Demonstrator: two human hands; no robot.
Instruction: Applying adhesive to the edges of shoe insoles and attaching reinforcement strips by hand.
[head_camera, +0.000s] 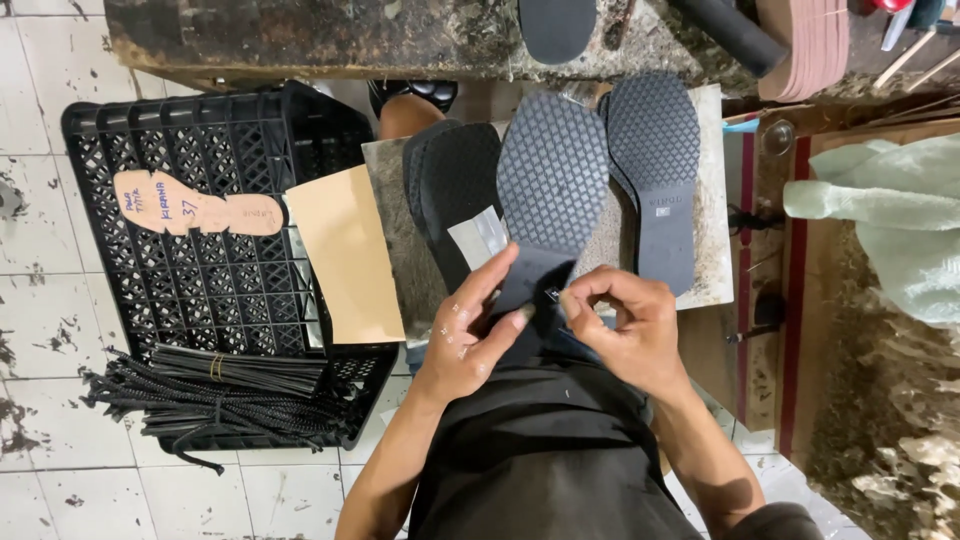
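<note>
Sole (552, 190), black rubber with a diamond tread, lies on a worn stone slab (712, 200) seen from above, its long axis running away from the person, heel end nearest. Both hands meet at that heel: the left hand (470, 335) pinches its edge with fingers curled; the right hand (625, 325) grips beside it. Another sole (655, 150) lies just right.

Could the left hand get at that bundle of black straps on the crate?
Probably yes: the left hand sits near the black straps on the crate, nothing between them, though it currently holds the black sole.
</note>
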